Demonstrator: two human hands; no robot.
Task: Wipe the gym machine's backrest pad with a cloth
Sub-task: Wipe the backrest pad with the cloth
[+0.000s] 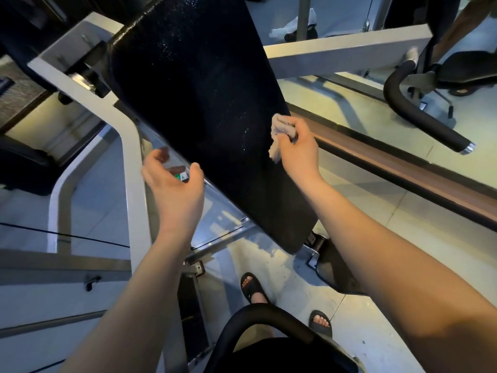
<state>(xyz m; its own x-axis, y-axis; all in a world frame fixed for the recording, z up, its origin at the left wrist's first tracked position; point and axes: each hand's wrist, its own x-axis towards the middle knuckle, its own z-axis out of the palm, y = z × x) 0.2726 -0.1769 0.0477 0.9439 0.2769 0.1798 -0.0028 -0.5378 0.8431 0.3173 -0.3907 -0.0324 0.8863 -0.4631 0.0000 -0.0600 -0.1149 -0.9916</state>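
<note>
right hand [295, 146] presses cloth [279, 135] on backrest pad [204, 103].

left forearm [139, 292], right forearm [390, 238]: bare along the whole visible length | left hand [172, 181], right hand [295, 149]: bare | feet: left sandal [251, 288], right sandal [320, 323], black open-toed slides, one broad strap each, toes showing | dark garment [282, 358] at bottom edge, kind unclear

Left hand [174, 181]: extended forward, fingers [157, 160] loosely curved, thumb apart (holding nothing). Right hand [297, 148]: extended forward, clenched round cloth [279, 128].
</note>
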